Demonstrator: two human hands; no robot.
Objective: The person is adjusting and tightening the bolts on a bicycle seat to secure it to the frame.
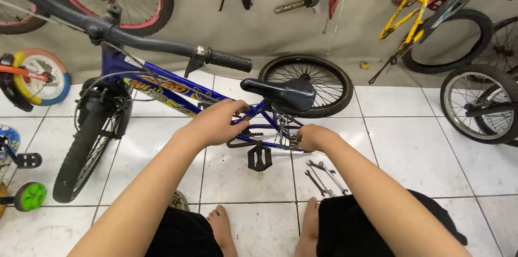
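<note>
A small blue bicycle (pixel 162 92) stands on the white tiled floor in front of me, with a black saddle (pixel 286 92) and a black handlebar grip (pixel 229 60). My left hand (pixel 216 122) is closed around the blue frame tube just below the front of the saddle. My right hand (pixel 312 137) is closed low beside the chain area near the rear wheel (pixel 329 81); what it grips is hidden by the fingers. A black pedal (pixel 259 158) hangs below the frame between my hands.
Several metal wrenches (pixel 324 177) lie on the tiles by my right knee. A yellow bicycle (pixel 426 9) and loose wheels (pixel 475 103) stand at the right. Children's bike parts with a green training wheel (pixel 31 196) sit at the left. Wheels and parts hang on the grey wall.
</note>
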